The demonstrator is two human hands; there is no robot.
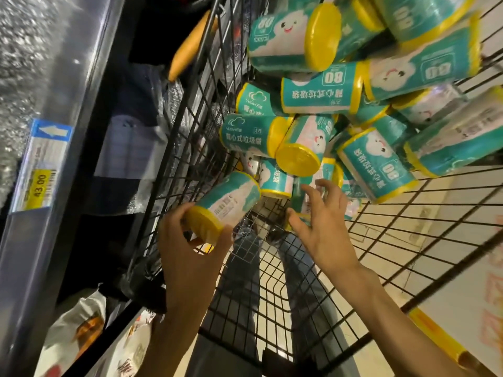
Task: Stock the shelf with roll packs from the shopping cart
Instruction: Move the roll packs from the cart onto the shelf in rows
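Several teal roll packs with yellow ends (324,93) lie heaped in the black wire shopping cart (386,235). My left hand (187,246) grips one roll pack (228,205) by its yellow end, holding it tilted over the cart's near corner. My right hand (324,221) reaches into the cart with fingers spread, its fingertips close to the lowest packs (275,178) of the heap; whether they touch is unclear. The grey shelf edge (54,148) runs along the left.
A shelf label (40,170) reading 43.00 with a blue arrow sits on the shelf rail. Bagged goods (79,327) lie on a lower shelf at the bottom left. The cart's yellow handle (190,44) is at the top. Tiled floor shows through the wire.
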